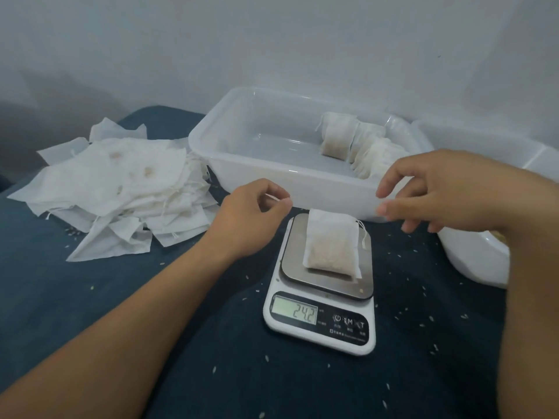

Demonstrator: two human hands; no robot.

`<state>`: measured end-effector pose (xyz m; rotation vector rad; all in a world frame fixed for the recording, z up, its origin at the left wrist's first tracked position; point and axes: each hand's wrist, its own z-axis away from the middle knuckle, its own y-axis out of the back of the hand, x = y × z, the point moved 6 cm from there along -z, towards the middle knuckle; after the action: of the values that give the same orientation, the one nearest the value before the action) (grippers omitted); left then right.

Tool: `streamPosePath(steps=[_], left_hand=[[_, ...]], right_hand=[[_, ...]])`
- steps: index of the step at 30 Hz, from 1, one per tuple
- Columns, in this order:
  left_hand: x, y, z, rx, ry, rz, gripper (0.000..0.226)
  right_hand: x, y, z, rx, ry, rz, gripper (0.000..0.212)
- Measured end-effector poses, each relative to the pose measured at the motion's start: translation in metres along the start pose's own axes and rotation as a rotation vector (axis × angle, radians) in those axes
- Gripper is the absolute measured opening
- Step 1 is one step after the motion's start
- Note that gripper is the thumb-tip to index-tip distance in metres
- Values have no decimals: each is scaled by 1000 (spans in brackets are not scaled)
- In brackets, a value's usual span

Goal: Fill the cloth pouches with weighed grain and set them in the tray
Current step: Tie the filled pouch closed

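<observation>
Head view: a person leans over a dark cloth-covered table [90, 297], both bare hands hovering just above a small kitchen scale [320, 297].
Pouch on the scale: a filled cloth pouch [331, 244] lies flat on the steel platter, drawstring trailing off at its 3 o'clock side; the display reads what looks like 24.2.
Left hand: the left hand [254, 216] sits at the pouch's 10 o'clock, fingers curled with thumb and forefinger nearly meeting; I cannot tell whether a thread is pinched there.
Right hand: the right hand [435, 192] hangs at the pouch's 2 o'clock, fingers loosely spread, touching nothing.
Tray: the clear plastic tray [242, 152] stands at the scale's 12 o'clock, several filled pouches [337, 137] stood on edge in its right end.
Empties: a heap of flat empty pouches [115, 182] lies at 9 o'clock.
Spill: loose grains [393, 300] are scattered on the cloth around the scale.
Handling: I'd judge it light, soft and slumping, the grain shifting like a beanbag, the thin fabric not slippery.
Where to hold: best pinched by the gathered neck near the string, mouth kept uppermost, or cupped under the belly; tipped, it could leak grain.
</observation>
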<state>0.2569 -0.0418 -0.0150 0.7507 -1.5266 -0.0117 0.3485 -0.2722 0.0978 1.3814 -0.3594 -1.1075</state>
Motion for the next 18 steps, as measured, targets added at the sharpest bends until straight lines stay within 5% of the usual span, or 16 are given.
streamPosePath(steps=[13, 18], left_hand=[[34, -31, 10, -95, -202, -155, 24], [44, -25, 18, -33, -311, -28, 21]], right_hand=[[-11, -14, -16, 36, 103, 78, 20], [-24, -13, -15, 87, 237, 83, 49]])
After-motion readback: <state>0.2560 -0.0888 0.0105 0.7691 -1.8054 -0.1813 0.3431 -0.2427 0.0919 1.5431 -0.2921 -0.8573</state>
